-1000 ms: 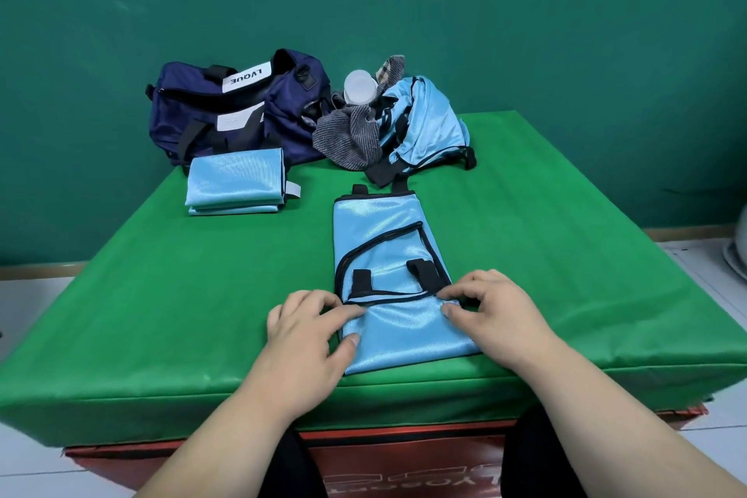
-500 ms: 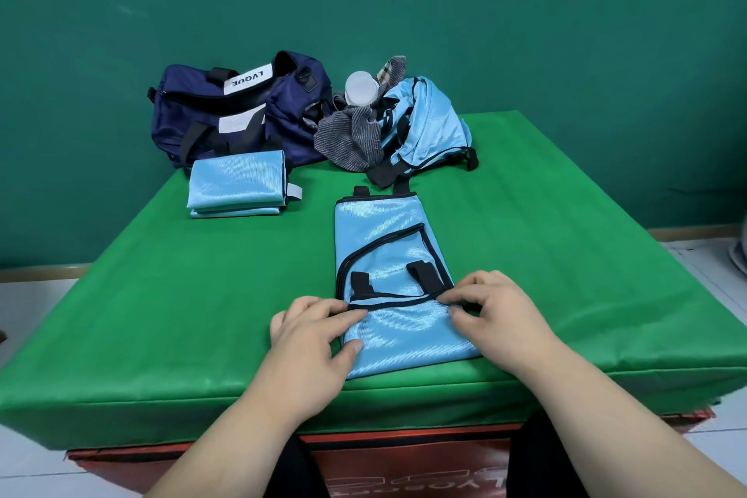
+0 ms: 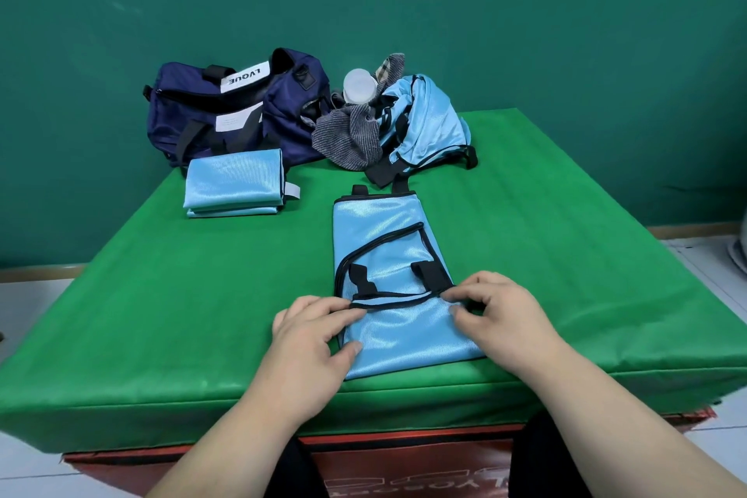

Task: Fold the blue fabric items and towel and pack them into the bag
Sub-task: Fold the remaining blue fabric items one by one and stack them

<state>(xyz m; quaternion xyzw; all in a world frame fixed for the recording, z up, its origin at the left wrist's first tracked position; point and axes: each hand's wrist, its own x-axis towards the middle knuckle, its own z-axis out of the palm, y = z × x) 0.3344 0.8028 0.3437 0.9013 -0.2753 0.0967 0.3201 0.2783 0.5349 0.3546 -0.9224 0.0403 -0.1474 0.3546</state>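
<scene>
- We locate the flat blue fabric item (image 3: 388,255) at the near middle of the table (image 3: 161,315). It lies lengthwise away from us, and its near end reaches the table's front edge.
- A black-trimmed flap with two short black tabs lies across the item's middle, and two black strap ends show at its far edge.
- Our left hand (image 3: 311,340) pinches the item at its left edge. The forefinger lies along the black trim, and the thumb presses the cloth below it.
- Our right hand (image 3: 501,315) pinches the right end of the same trim between curled fingers and thumb.
- A folded blue fabric item (image 3: 234,186) rests on the far left of the table, well apart from the flat one. It sits as a neat rectangular stack with a pale tab at its right side.
- The bag (image 3: 234,105), navy with black straps and a white label, stands just behind that stack.
- A grey striped towel (image 3: 347,137) lies bunched to the right of the bag, touching it.
- A crumpled blue fabric item (image 3: 428,121) with black straps lies against the towel's right side.
- A white container (image 3: 357,87) sits between the bag and the crumpled item, above the towel.
- The table carries a green cover over a red base (image 3: 404,461), and a green wall (image 3: 525,32) stands behind it.
</scene>
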